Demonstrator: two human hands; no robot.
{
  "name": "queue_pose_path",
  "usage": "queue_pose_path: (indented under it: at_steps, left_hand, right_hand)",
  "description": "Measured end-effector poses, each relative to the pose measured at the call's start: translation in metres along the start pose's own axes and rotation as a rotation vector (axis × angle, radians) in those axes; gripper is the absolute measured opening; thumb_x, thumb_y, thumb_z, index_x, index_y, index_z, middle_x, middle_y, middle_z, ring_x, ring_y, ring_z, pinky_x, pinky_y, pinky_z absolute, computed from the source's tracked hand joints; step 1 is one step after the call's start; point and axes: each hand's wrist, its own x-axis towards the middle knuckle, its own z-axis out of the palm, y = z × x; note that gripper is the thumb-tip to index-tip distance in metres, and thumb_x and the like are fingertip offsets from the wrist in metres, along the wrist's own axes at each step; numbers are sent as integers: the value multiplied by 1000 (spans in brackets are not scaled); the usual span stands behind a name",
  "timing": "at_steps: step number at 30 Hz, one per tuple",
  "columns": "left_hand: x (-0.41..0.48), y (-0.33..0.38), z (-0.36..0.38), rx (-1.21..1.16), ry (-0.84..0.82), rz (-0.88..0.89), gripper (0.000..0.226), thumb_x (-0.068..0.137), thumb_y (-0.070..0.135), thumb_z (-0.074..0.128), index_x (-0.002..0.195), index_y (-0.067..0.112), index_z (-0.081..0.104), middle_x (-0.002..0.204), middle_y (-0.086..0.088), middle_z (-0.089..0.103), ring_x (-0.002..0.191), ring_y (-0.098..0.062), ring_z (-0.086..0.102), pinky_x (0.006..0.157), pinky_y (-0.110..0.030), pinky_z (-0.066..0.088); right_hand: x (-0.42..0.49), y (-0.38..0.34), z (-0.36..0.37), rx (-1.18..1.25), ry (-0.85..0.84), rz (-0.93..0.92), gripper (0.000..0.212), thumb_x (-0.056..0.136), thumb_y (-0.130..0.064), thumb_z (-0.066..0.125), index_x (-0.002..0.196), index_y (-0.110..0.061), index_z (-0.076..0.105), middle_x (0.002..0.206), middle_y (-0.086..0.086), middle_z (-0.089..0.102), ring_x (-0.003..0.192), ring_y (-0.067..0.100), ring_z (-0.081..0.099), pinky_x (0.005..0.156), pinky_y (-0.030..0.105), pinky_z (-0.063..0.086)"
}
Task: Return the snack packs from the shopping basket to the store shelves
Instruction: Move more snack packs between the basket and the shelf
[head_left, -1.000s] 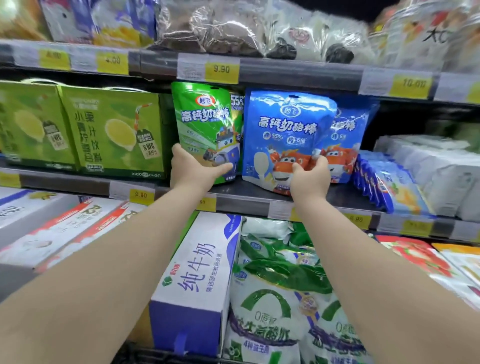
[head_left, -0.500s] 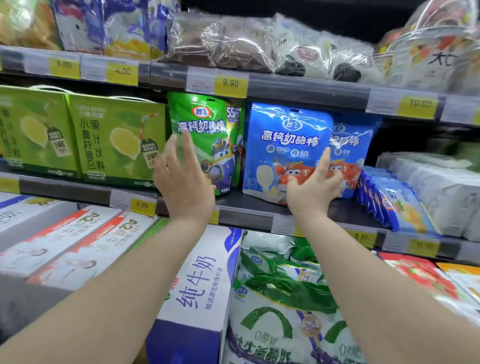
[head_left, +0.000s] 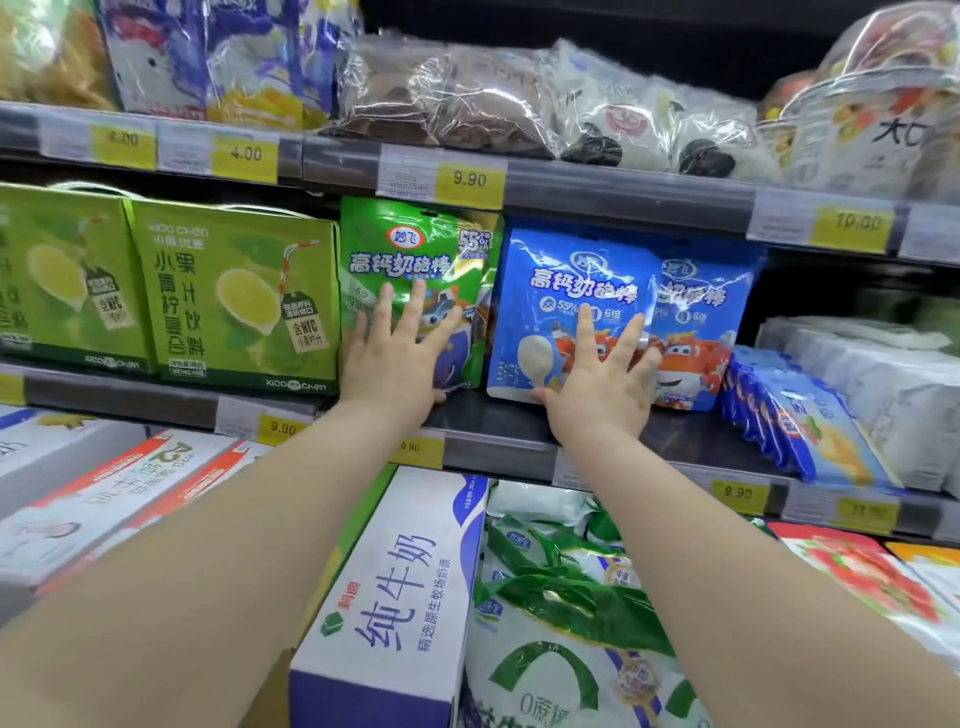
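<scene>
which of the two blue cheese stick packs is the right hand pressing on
The front blue pack, left of the two; the right hand lies flat on it. The other blue pack stands partly hidden behind, untouched.

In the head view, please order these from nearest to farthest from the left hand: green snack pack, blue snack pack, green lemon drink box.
1. green snack pack: under the left hand.
2. blue snack pack: to its right.
3. green lemon drink box: to its left; too close to call with the second.

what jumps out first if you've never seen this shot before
Two bare hands pressed flat on snack packs on the middle shelf: the left hand on a glossy green foil pouch, the right hand on a glossy blue foil pouch. Beside them at left stand lime-green drink cartons.
</scene>
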Motion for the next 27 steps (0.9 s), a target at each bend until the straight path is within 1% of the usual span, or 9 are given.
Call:
queue_pose_path:
  at_steps: [3,7,9,13,17,20,22,24,27]
  left_hand:
    - [8,-20,3,-18,-48,122,98,81,35,70,147,43,-1,159,2,-10,145,-34,-5,115,-48,17]
    - [22,-32,3,-74,-122,182,105,78,22,74,147,44,-2,159,7,-12,146,-28,-5,112,-46,26]
    - [24,-30,4,-67,-86,175,104,81,12,69,147,43,-6,159,6,-9,146,-28,-2,109,-42,32]
    - [22,-17,6,-90,2,96,92,88,-2,51,148,40,-5,160,8,-3,146,-26,4,92,-38,45]
    - [22,-18,10,-163,-14,67,93,85,-11,48,149,39,1,159,8,-3,146,-25,0,101,-39,40]
    - [24,-21,7,-247,-89,77,102,81,-11,59,149,40,3,160,7,-5,146,-25,-4,109,-39,30]
    - [22,-25,2,-336,-138,82,99,78,1,71,149,36,13,160,4,-1,146,-25,-3,114,-41,20]
    - [14,-28,-7,-419,-124,72,88,76,16,76,148,27,27,159,-2,8,146,-26,3,117,-40,13]
    - [-7,-27,-22,-455,-17,55,66,83,27,70,141,19,41,151,-7,34,140,-27,25,115,-38,20]
  right_hand:
    - [0,-1,-1,23,-7,13,99,80,-50,67,147,-41,-5,156,12,-19,138,45,5,111,52,18]
    - [-5,-6,0,129,-4,-27,107,76,-42,74,148,-36,-5,154,18,-16,136,46,5,109,48,23]
    - [-8,-10,3,157,12,-53,108,75,-42,75,148,-37,-4,153,20,-11,135,46,4,106,49,28]
    - [-6,-24,11,105,16,-82,107,76,-47,72,148,-33,-6,150,21,-6,134,45,5,100,48,38]
    - [2,-30,18,29,11,-77,106,76,-50,70,148,-30,-5,149,21,-1,132,43,8,100,46,37]
    - [5,-30,19,-16,4,-65,105,76,-57,66,148,-30,-5,150,21,1,132,43,10,103,44,32]
    - [3,-30,17,-31,0,-63,106,75,-60,64,148,-30,-6,151,21,1,133,43,10,107,45,26]
    - [-3,-30,14,-32,-14,-77,108,74,-63,63,148,-31,-9,153,23,-2,136,45,5,111,48,17]
    - [-20,-24,3,20,-12,-110,106,74,-66,60,149,-31,-6,155,23,-9,140,46,-5,115,51,3]
